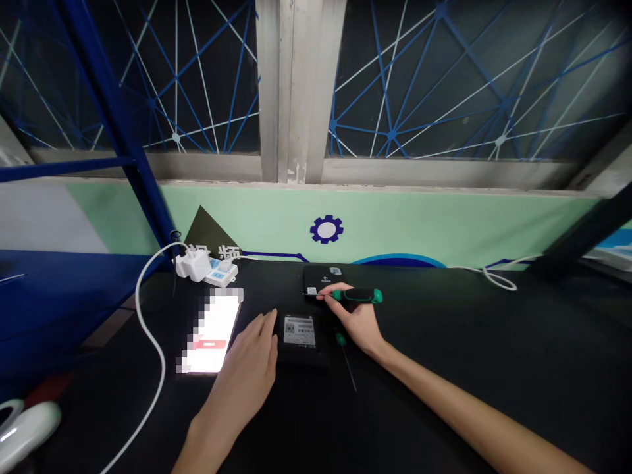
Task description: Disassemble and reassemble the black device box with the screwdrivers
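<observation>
My right hand [363,324] grips a screwdriver [358,295] with a green and black handle. Its thin shaft points left across the near edge of a small black box [320,275] with white print; whether the tip touches the box I cannot tell. My left hand [251,352] lies with fingers stretched out along the left edge of a flat black device [301,357]. A white printed label [299,330] faces up on that device. Just right of it, a second screwdriver [347,359] with a green end lies on the table, partly under my right hand.
A tablet-like bright screen [210,339], blurred out, lies left of my left hand. Behind it sits a white power strip [222,273] with a plugged-in adapter [195,264]. A white cable [157,352] loops down the left side. A white rounded object [29,431] is at lower left.
</observation>
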Action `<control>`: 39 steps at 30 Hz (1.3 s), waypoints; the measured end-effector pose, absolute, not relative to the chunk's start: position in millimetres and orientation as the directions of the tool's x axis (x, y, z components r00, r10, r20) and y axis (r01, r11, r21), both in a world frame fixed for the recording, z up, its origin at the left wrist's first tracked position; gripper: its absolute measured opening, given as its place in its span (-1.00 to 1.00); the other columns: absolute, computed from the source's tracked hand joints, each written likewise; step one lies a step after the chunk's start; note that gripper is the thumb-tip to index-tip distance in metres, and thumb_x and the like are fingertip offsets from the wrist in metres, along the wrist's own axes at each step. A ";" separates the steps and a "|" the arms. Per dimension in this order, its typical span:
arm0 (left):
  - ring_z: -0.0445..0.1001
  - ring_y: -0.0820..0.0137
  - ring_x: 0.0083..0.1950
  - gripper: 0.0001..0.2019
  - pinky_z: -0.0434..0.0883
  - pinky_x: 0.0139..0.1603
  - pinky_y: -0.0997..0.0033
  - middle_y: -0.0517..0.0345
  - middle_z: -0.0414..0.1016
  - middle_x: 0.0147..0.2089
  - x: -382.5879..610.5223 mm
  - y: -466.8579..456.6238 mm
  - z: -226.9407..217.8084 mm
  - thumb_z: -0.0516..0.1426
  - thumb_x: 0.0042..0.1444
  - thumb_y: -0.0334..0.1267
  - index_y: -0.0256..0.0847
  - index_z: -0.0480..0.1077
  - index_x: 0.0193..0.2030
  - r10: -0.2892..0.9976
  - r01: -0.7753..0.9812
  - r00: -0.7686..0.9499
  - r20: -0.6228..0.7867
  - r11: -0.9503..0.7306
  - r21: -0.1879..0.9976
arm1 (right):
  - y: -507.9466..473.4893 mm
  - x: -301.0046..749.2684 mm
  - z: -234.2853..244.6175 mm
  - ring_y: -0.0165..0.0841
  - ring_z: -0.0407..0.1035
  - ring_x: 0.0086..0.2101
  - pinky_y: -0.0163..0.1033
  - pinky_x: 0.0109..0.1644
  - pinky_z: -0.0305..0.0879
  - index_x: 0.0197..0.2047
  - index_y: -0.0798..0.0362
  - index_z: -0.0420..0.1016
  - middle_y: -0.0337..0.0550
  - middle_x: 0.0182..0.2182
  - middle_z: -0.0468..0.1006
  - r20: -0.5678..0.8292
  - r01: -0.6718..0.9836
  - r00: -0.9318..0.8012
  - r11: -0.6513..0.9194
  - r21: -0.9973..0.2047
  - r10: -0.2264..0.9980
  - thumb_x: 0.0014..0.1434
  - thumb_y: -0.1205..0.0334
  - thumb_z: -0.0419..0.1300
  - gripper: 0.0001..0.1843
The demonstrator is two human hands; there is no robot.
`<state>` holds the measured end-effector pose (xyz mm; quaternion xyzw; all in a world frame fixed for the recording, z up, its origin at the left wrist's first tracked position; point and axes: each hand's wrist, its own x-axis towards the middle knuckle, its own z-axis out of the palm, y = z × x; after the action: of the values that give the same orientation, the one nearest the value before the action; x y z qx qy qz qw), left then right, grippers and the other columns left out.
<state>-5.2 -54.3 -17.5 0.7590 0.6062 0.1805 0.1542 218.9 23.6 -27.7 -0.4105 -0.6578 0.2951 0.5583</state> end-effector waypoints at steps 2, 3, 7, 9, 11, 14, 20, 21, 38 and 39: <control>0.18 0.11 0.44 -0.45 0.27 0.34 0.00 -0.10 0.21 0.43 -4.8 -54.1 -17.7 -0.25 0.41 -0.15 -0.28 0.06 0.46 0.975 0.869 0.204 0.088 -0.222 0.442 | 22.1 220.1 -24.4 -0.16 0.51 -0.20 -0.05 0.00 0.35 -0.28 -0.01 0.61 -0.10 -0.30 0.65 0.503 0.255 -0.078 0.505 -0.825 0.861 0.26 0.00 0.24 -0.74; 0.17 0.11 0.44 -0.45 0.27 0.34 0.00 -0.10 0.22 0.43 -4.6 -54.2 -17.8 -0.25 0.41 -0.15 -0.28 0.06 0.46 0.974 0.870 0.206 0.092 -0.225 0.439 | 21.3 220.8 -22.8 -0.16 0.51 -0.20 -0.05 -0.01 0.34 -0.30 -0.02 0.63 -0.10 -0.30 0.66 0.508 0.272 -0.102 0.515 -0.813 0.855 0.28 0.00 0.21 -0.72; 0.19 0.13 0.43 -0.46 0.30 0.32 0.06 -0.06 0.25 0.41 -4.0 -54.6 -16.9 -0.25 0.41 -0.15 -0.24 0.07 0.45 0.973 0.870 0.203 0.109 -0.231 0.435 | 19.1 222.7 -19.1 -0.17 0.50 -0.19 -0.05 -0.01 0.32 -0.26 -0.04 0.67 -0.11 -0.29 0.67 0.541 0.262 -0.194 0.575 -0.775 0.818 0.35 0.02 0.12 -0.67; 0.20 0.13 0.42 -0.46 0.30 0.31 0.06 -0.08 0.26 0.41 -3.6 -54.7 -15.5 -0.25 0.41 -0.16 -0.27 0.08 0.44 0.974 0.875 0.204 0.101 -0.228 0.426 | 18.0 222.7 -18.2 -0.17 0.50 -0.17 -0.05 0.00 0.33 -0.20 -0.05 0.67 -0.09 -0.26 0.66 0.552 0.258 -0.239 0.600 -0.757 0.799 0.36 0.04 0.12 -0.68; 0.21 0.12 0.42 -0.45 0.28 0.32 0.04 -0.11 0.25 0.41 -3.2 -54.4 -14.4 -0.26 0.40 -0.18 -0.31 0.09 0.44 0.973 0.880 0.212 0.093 -0.232 0.414 | 16.5 221.6 -17.3 -0.18 0.49 -0.16 -0.05 -0.01 0.34 -0.14 -0.05 0.66 -0.08 -0.24 0.64 0.549 0.274 -0.279 0.613 -0.741 0.788 0.36 0.06 0.12 -0.71; 0.20 0.12 0.42 -0.45 0.26 0.34 0.02 -0.14 0.24 0.41 -2.7 -53.7 -14.3 -0.26 0.40 -0.20 -0.35 0.08 0.44 0.970 0.882 0.221 0.101 -0.243 0.405 | 14.4 219.0 -16.5 -0.20 0.49 -0.17 -0.08 -0.04 0.37 -0.09 -0.05 0.62 -0.08 -0.21 0.61 0.536 0.318 -0.318 0.620 -0.717 0.782 0.34 0.13 0.14 -0.77; 0.21 0.13 0.41 -0.46 0.27 0.33 0.00 -0.15 0.25 0.40 -2.5 -53.4 -16.5 -0.25 0.40 -0.22 -0.35 0.10 0.43 0.967 0.876 0.225 0.122 -0.255 0.410 | 13.2 216.1 -18.6 -0.23 0.46 -0.22 -0.09 -0.09 0.37 -0.11 -0.04 0.60 -0.08 -0.25 0.57 0.550 0.376 -0.400 0.679 -0.631 0.733 0.28 0.23 0.20 -0.84; 0.21 0.13 0.41 -0.46 0.27 0.33 0.01 -0.15 0.25 0.40 -2.5 -53.4 -16.7 -0.25 0.40 -0.22 -0.35 0.10 0.43 0.967 0.875 0.223 0.124 -0.255 0.411 | 13.0 216.0 -18.7 -0.23 0.46 -0.23 -0.09 -0.11 0.37 -0.13 -0.04 0.61 -0.09 -0.27 0.57 0.555 0.371 -0.414 0.691 -0.621 0.721 0.27 0.23 0.21 -0.85; 0.14 0.12 0.45 -0.45 0.25 0.35 0.00 0.03 0.08 0.49 -4.1 -52.5 -18.2 -0.14 0.39 -0.05 -0.07 0.02 0.48 0.973 0.869 0.208 0.103 -0.232 0.437 | 15.8 216.3 -19.2 -0.26 0.51 -0.30 -0.18 -0.18 0.36 -0.26 0.01 0.58 -0.13 -0.32 0.62 0.582 0.339 -0.189 0.609 -0.717 0.791 0.30 0.20 0.17 -0.84; 0.12 0.12 0.46 -0.45 0.24 0.35 0.00 0.04 0.03 0.51 -5.0 -52.5 -19.6 -0.14 0.39 -0.06 -0.07 0.02 0.48 0.968 0.865 0.222 0.120 -0.252 0.433 | 16.1 216.1 -19.4 -0.26 0.51 -0.30 -0.18 -0.17 0.37 -0.27 0.01 0.58 -0.13 -0.33 0.62 0.579 0.341 -0.184 0.604 -0.720 0.794 0.30 0.19 0.17 -0.83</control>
<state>-5.0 -52.5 -19.6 0.7693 0.5956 0.1851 0.1384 216.1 16.1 -19.4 -0.3853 -0.7364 0.2225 0.5097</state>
